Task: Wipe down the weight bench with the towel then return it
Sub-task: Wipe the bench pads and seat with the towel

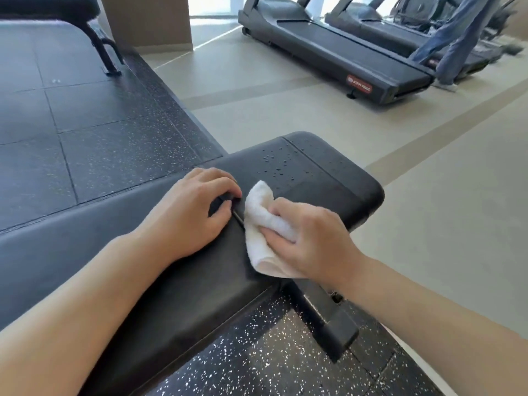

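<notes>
Where the weight bench (pixel 314 172) pad nears its far end, the right hand (pixel 311 238) grips a bunched white towel (pixel 263 221), partly covering it; the left hand (pixel 188 212) rests beside it, fingertips curled into the pad's seam, holding nothing. Droplets (pixel 278 164) bead beyond.

Right hand (pixel 311 238) presses white towel (pixel 263 221) on black bench (pixel 328 172); left hand (pixel 191 212) rests beside.
</notes>
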